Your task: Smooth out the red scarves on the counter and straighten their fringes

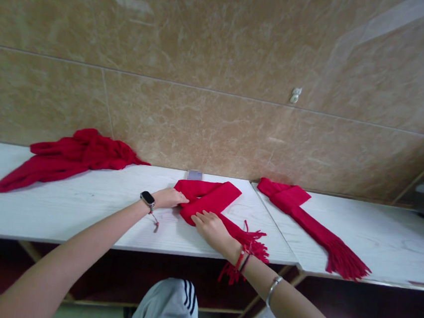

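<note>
Tan wall [185,126] at the far side, white counter [123,228] below it, dark open shelves [140,277] under the near edge. We have a red scarf [216,197] at the middle of the counter, folded across itself, its fringe [258,246] running right and near, some strands hanging past the near edge. Our left hand [170,198] is at the scarf's left side, fingers bent onto the cloth, tips partly hidden; we can't tell if they grip. Our right hand [212,229] is on its near part, fingers loosely bent over the cloth; pinching or just resting, we can't tell. Watch [147,199] on our left wrist, silver bangle [273,291] on our right forearm. Phone [195,175] just beyond the scarf. Far left, we see a crumpled red cloth [80,156]; right, a second scarf [297,212], folded at its far end, fringed end at the near edge. Small white ornament [295,95] on the wall.
</note>
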A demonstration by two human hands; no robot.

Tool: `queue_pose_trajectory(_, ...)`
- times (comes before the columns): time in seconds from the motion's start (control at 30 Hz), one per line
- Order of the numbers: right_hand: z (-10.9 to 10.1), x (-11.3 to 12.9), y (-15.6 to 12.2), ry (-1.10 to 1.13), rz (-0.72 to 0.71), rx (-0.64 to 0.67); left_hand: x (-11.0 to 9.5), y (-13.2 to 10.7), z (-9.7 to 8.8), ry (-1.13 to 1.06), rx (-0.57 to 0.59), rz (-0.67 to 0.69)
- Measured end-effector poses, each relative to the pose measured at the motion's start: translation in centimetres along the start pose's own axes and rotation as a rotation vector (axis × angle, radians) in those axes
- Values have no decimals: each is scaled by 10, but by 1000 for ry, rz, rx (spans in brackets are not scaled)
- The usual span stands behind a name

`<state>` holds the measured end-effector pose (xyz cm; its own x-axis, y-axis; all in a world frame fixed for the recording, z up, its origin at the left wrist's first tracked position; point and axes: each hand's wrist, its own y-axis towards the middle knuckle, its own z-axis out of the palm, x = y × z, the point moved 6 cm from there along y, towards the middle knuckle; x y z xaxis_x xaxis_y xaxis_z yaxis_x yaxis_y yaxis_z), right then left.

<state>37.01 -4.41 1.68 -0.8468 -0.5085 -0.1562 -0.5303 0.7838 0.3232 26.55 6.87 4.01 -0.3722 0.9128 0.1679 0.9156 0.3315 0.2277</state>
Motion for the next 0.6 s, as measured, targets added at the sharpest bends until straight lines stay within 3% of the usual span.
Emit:
queue_pose_trajectory(0.13,-7,-11,-8,-69,-73,12,1,0,3,-28,21,-89)
queue_pose_trajectory(0.4,-39,-43,-53,-26,-99,-92,20,-12,-12,-217,-225,-460)
queue_pose_trajectory(0.47,-39,-47,-62,-12,-101,-105,10,-14,-15,-166,-198,-421)
queue_pose_trajectory(0.6,-34,-49,-64,26,-70,-65,-42,-4,-17,17,-111,-93)
